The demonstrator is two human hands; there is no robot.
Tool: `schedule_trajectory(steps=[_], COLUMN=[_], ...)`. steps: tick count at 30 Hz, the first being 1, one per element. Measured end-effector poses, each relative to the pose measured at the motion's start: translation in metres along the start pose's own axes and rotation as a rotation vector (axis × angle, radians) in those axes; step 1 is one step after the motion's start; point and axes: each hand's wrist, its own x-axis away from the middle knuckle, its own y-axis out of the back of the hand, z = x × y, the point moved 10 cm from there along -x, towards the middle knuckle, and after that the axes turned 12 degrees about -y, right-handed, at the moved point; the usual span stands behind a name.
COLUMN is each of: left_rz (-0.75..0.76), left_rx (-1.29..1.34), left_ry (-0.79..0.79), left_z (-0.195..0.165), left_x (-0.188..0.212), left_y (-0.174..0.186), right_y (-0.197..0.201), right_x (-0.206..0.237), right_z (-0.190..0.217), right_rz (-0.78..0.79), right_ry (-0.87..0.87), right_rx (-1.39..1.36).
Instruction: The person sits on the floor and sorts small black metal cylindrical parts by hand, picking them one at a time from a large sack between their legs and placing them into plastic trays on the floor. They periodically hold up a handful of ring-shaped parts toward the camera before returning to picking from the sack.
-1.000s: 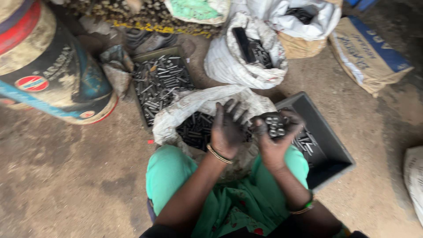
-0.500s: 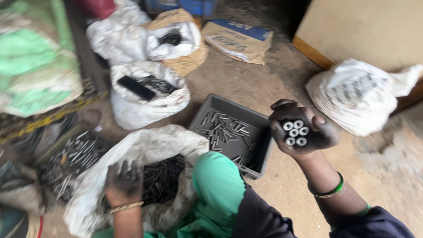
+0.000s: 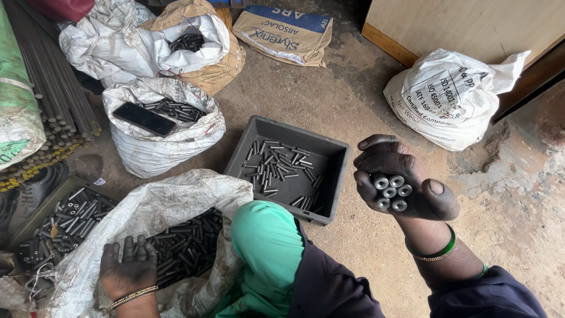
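Note:
My right hand (image 3: 406,185) is raised at the right, shut around a bundle of short metal tubes (image 3: 391,191) whose round ends face the camera. My left hand (image 3: 128,268) rests palm down, fingers spread, on dark metal rods (image 3: 185,247) inside an open white woven sack (image 3: 154,207) at the lower left. Between the hands stands a grey plastic crate (image 3: 285,131) with several loose rods on its floor. My green-clad knee (image 3: 268,244) sits between sack and crate.
A second white sack (image 3: 159,150) of rods with a black phone (image 3: 145,119) on top stands behind. Further back are more sacks (image 3: 129,44) and a tan paper bag (image 3: 282,32). A tied white sack (image 3: 450,97) leans at the right. A tray of rods (image 3: 62,224) lies left.
The view swung right and steadied. My right hand, holding the tubes, stays raised beside the crate. My left hand remains in the sack of rods.

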Motion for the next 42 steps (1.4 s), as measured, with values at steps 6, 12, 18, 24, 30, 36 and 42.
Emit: schedule_trajectory(steps=[6,12,18,24,30,36,42], left_rz=[0.005,0.047,0.023,0.05,0.04,0.026,0.006], left_rx=[0.017,0.005,0.018,0.024,0.031,0.055,0.039], left_ry=[-0.009,-0.011,0.005,0.002,0.008,0.051,0.058], left_z=[0.001,0.001,0.0,0.002,0.009,0.012,0.012], left_x=[0.003,0.004,0.003,-0.003,-0.012,-0.017,-0.014], left_y=[-0.002,-0.006,-0.004,-0.001,0.007,0.012,0.01], right_y=[-0.004,0.005,0.002,-0.017,0.024,0.03,0.0], right_x=[0.002,0.001,-0.007,-0.015,-0.003,-0.027,-0.037], right_z=[0.02,-0.009,0.003,0.037,0.02,-0.075,-0.091], right_rz=[-0.067,0.055,-0.053,-0.115,-0.605,-0.761,-0.67], right_ry=[0.125,-0.125,-0.113,0.083,0.359,-0.035,-0.228], right_rx=[0.385,-0.187,0.061,0.364,-0.261,-1.379,-1.653])
